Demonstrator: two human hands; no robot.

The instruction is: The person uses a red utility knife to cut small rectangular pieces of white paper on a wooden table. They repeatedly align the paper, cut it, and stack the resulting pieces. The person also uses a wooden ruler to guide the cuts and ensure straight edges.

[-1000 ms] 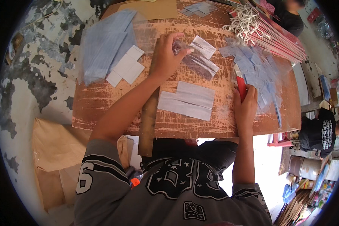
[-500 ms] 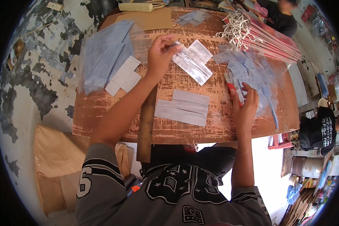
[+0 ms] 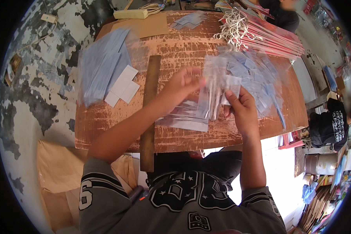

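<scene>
A clear plastic sheet [image 3: 214, 87], creased and glossy, is held up over the middle of the table. My left hand [image 3: 183, 87], somewhat blurred, pinches its left edge. My right hand [image 3: 243, 109] grips a small pale piece [image 3: 232, 84] at the sheet's right side, thumb on top; where the two overlap is hard to make out. Below my left hand lies a stepped flat plastic piece [image 3: 189, 124], partly covered by the hand and the sheet. A long dark ruler-like strip [image 3: 149, 113] lies left of it, under my left forearm, jutting past the near table edge.
Loose bluish clear plastic pieces [image 3: 257, 78] heap at the right. Larger plastic sheets [image 3: 101, 64] and a pale stepped piece [image 3: 123, 85] lie left. Red items with white cords [image 3: 261, 35], brown cardboard [image 3: 144, 26] and a power strip [image 3: 130, 14] sit at the far side.
My left hand has brought the plastic sheet right and nearer, beside my right hand. My right hand has moved left off the heap and lifted a pale piece; the red object under it no longer shows.
</scene>
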